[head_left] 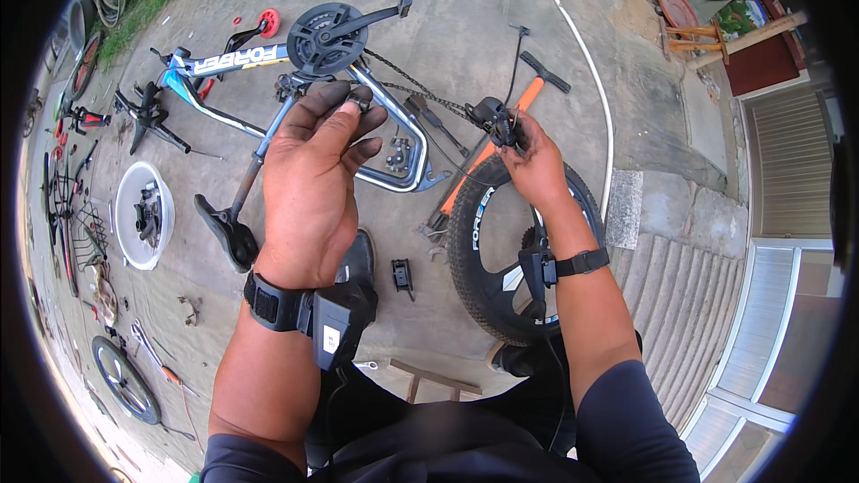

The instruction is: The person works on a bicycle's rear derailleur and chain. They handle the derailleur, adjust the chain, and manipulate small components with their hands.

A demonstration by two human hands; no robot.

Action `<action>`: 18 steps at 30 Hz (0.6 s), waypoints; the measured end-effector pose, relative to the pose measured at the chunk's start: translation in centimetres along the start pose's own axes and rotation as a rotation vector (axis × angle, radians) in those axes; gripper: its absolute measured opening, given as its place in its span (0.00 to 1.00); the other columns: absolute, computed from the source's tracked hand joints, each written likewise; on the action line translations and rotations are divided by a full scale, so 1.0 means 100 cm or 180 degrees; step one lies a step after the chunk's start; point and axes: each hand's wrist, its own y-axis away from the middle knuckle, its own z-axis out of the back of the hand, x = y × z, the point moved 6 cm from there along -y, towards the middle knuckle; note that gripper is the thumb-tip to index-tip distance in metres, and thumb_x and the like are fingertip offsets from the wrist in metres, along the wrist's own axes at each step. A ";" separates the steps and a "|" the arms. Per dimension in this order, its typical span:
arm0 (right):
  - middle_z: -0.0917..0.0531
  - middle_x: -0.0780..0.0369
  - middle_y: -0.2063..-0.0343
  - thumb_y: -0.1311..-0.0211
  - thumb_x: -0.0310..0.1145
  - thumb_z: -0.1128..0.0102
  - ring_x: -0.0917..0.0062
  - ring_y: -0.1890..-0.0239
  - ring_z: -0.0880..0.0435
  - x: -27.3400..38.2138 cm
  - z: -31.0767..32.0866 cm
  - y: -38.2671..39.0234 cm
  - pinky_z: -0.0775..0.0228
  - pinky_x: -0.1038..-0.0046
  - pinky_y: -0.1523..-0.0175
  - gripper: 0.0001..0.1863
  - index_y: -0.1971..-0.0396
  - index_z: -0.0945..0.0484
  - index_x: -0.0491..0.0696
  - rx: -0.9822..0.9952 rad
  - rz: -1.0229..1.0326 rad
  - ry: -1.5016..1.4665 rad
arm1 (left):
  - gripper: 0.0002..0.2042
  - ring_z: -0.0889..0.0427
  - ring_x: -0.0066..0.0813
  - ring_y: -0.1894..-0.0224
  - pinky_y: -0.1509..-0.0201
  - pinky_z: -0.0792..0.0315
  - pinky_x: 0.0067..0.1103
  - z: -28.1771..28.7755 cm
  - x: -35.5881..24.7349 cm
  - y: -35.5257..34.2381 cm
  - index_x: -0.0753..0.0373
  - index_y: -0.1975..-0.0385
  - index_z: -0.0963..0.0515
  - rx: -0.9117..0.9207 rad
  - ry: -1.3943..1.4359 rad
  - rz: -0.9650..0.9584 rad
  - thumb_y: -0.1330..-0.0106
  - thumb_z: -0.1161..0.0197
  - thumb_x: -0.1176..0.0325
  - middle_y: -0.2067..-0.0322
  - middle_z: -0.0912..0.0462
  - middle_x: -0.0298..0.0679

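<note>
My right hand (539,161) grips a black rear derailleur (492,118), with its fingers wrapped round the side. A bicycle chain (420,85) stretches in two runs from the derailleur towards the black crankset (327,38). In front of the bike frame, my left hand (322,139) is closed in a pinch, thumb against fingers. A small dark piece shows at its fingertips; whether it belongs to the chain I cannot tell. The blue and white bike frame (237,60) lies on the ground beyond my hands, its saddle (228,233) to the left of my left wrist.
A fat-tyred wheel (465,250) stands below my right hand, beside an orange floor pump (492,143). At left are a white basin (127,215) of parts and handlebar parts (152,116). A small black part (402,275) lies near my shoe. A white hose (591,63) crosses the right side.
</note>
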 end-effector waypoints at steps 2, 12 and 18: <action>0.18 0.58 0.51 0.37 0.11 0.42 0.79 0.48 0.19 -0.007 0.001 0.005 0.27 0.78 0.43 0.32 0.34 0.35 0.43 0.0096 -0.0013 -0.0141 | 0.13 0.15 0.31 0.50 0.52 0.24 0.24 0.000 0.001 -0.001 0.64 0.45 0.26 -0.0002 -0.0020 -0.0011 0.26 0.41 0.73 0.50 0.15 0.41; 0.17 0.59 0.54 0.38 0.14 0.36 0.78 0.54 0.16 -0.058 -0.005 0.047 0.24 0.77 0.46 0.32 0.35 0.35 0.41 -0.0091 -0.0706 -0.1133 | 0.11 0.15 0.31 0.53 0.55 0.24 0.24 -0.007 0.000 0.001 0.67 0.48 0.26 -0.0079 0.0015 0.0018 0.27 0.40 0.73 0.54 0.17 0.39; 0.17 0.59 0.51 0.38 0.12 0.39 0.77 0.51 0.16 -0.073 -0.014 0.056 0.24 0.74 0.43 0.32 0.34 0.34 0.42 -0.0148 -0.1624 -0.2013 | 0.12 0.15 0.31 0.54 0.55 0.24 0.24 -0.003 0.000 0.000 0.67 0.48 0.26 -0.0061 0.0019 -0.0027 0.27 0.40 0.73 0.54 0.17 0.40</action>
